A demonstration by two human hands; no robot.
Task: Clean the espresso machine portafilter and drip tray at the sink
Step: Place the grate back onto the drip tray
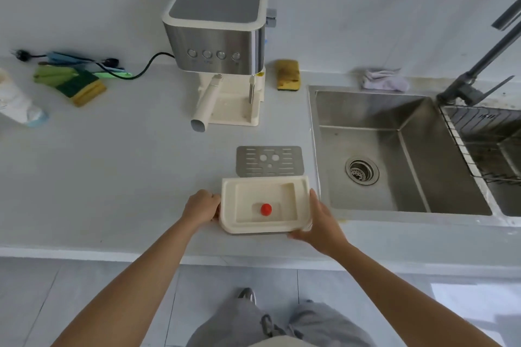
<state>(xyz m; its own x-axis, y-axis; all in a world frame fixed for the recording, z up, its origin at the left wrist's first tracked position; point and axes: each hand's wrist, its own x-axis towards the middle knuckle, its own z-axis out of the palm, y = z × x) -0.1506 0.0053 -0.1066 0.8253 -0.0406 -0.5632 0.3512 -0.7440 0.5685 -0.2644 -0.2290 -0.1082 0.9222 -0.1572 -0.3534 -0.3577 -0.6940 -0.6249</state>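
The cream plastic drip tray (298,200) with a red float knob (265,209) lies near the counter's front edge, just left of the sink (394,149). My left hand (201,205) grips its left end. My right hand (320,218) holds its right front corner. The tray's metal grate (269,161) lies flat on the counter right behind it. Further back stands the espresso machine (218,34); the portafilter (205,104) is locked in, its cream handle pointing toward me.
A yellow sponge (287,74) lies right of the machine and a pale cloth (384,80) behind the sink. Left: green-yellow sponges (81,87), a power cord (124,70), a white container (17,98). A faucet (479,65) and wire rack (485,138) are at the right.
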